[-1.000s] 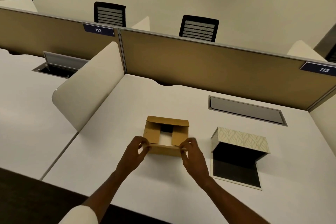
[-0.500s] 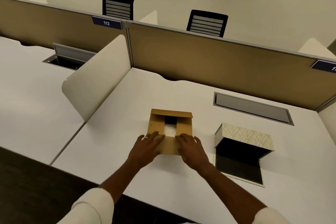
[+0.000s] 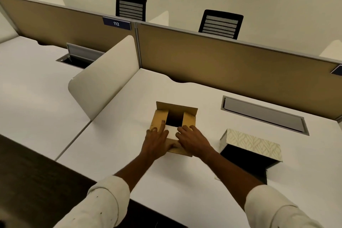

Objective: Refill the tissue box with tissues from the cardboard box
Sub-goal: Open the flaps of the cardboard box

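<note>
A brown cardboard box stands in the middle of the white desk with its flaps folded out. White tissues show in its opening. My left hand lies flat over the box's near left flap, fingers spread and reaching the tissues. My right hand rests on the near right side, fingertips at the tissues' edge. Neither hand grips anything. To the right lies the patterned tissue box, open toward me with a dark, empty-looking inside.
A tan partition closes off the back of the desk. A white side divider stands to the left. A grey cable hatch sits flush behind the tissue box. The desk's front edge runs just below my forearms.
Both hands moved from the box's near corners onto its top, and their fingers now reach into the opening at the tissues. The camera has tilted and moved closer.
</note>
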### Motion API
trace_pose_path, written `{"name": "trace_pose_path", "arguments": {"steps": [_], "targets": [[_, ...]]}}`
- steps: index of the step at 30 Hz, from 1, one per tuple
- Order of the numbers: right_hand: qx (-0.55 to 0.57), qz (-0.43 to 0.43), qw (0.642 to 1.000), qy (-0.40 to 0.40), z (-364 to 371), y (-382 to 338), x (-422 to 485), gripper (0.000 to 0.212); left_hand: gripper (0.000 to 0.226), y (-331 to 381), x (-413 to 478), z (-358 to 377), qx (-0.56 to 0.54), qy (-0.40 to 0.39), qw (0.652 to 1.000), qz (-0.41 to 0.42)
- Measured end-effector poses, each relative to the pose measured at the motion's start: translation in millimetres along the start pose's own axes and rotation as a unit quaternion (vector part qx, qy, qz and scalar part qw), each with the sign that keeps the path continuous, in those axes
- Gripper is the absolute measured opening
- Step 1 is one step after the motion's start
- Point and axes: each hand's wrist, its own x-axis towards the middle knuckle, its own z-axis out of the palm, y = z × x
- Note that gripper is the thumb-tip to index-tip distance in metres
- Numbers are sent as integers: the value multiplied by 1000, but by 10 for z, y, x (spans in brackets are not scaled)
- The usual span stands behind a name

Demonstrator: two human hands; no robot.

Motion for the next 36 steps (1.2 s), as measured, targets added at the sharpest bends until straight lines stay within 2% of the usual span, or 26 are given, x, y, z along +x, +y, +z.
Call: {"name": "trace_pose_path", "arguments": {"steps": [6, 10, 13, 16, 19, 23, 26, 31, 36], "targets": [[-13, 70, 996, 50, -58, 206, -108, 20, 129, -298, 35, -187, 54, 52, 995, -65], [-12, 111, 992, 62, -45, 352, -207, 19, 145, -409, 12, -178, 79, -15, 992, -94], [13, 138, 990, 20, 30, 456, -275, 38, 141, -381, 25, -98, 41, -50, 992, -111], [29, 143, 989, -34, 108, 528, -301, 53, 142, -313, 29, -82, 50, -87, 989, -110], [58, 125, 989, -45, 97, 601, -245, 72, 142, -273, 92, -109, 34, -101, 990, -93], [95, 119, 987, -57, 26, 720, -80, 99, 141, -259, 255, -153, -40, -168, 984, -35], [121, 129, 980, -87, -41, 831, 82, 115, 146, -232, 385, -182, -81, -198, 976, -33], [192, 170, 956, -144, -36, 969, 311, 135, 141, -243, 572, -166, -19, -208, 978, -16], [254, 198, 919, -226, 50, 1076, 542, 140, 123, -203, 729, -94, 56, -200, 978, -5]]}}
